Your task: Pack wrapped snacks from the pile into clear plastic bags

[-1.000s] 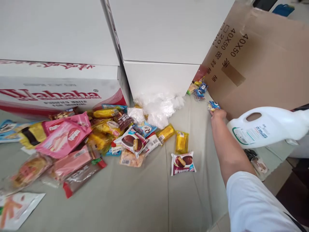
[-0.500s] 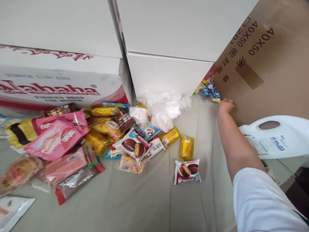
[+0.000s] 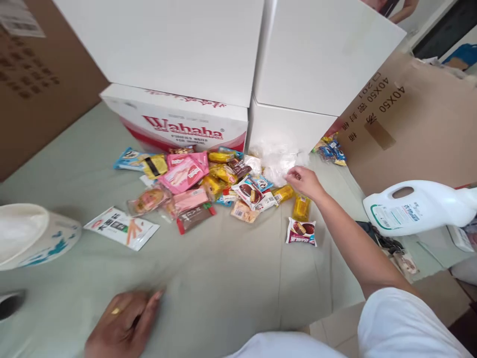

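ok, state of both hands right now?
Left hand: partly curled over the table, no item visible; open or closed can't be told.
Right hand: fingers bent, at the clear plastic; grip can't be told.

Between ten and eleven o'clock, the white box (image 3: pixel 179 123) bears "Wahaha" in red, with "FOR DRINKING" below. At two o'clock, the brown carton (image 3: pixel 421 129) carries "40X50" twice and "201". Towards nine, the pink packet (image 3: pixel 182 174) seems to read "nabati".
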`<state>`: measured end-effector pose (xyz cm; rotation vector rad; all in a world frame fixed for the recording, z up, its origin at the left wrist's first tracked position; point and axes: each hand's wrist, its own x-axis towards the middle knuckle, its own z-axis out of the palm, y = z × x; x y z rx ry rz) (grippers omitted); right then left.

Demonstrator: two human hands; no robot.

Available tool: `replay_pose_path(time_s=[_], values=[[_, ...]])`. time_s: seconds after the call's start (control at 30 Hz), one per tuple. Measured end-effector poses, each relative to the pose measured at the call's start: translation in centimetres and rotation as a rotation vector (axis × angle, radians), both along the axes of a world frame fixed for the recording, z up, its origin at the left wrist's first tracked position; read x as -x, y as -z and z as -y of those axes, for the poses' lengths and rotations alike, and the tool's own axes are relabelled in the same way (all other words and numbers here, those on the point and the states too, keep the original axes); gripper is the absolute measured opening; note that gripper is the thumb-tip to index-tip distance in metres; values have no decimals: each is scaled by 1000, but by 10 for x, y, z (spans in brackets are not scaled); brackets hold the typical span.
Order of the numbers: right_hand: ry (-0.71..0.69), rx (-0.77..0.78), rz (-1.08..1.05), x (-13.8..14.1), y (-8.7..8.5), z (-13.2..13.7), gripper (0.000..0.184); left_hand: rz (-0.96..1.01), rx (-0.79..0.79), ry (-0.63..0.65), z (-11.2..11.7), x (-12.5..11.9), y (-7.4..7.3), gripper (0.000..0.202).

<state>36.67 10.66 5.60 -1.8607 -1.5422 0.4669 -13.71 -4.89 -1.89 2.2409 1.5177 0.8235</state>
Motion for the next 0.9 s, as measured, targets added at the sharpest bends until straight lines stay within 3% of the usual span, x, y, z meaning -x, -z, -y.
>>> replay_pose_path(time_s=[0.13, 0.27, 0.4, 0.5, 0.57, 0.67, 0.8, 0.9], values=[[55, 47, -65, 38, 10, -21, 14, 88, 26, -16, 14, -2, -7, 28], [56, 35, -209, 38, 5, -20, 17, 184, 147, -56, 31, 6, -9, 26], [98, -44, -379, 36, -17, -6, 26, 392, 230, -135, 28, 4, -17, 27], [108, -158, -537, 53, -33, 15, 32, 586, 451, -128, 16, -13, -24, 38], [63, -195, -773, 76, -33, 36, 34, 688, 603, -58, 5, -34, -29, 46], [-56, -105, -1128, 125, -15, 74, 32, 890, 688, 86, -12, -73, -36, 57], [-117, 51, -1273, 193, 25, 123, 26, 1249, 949, 180, -38, -112, -33, 67], [-80, 148, -1313, 223, 45, 145, 28, 1289, 1012, 175, -47, -118, -21, 57]])
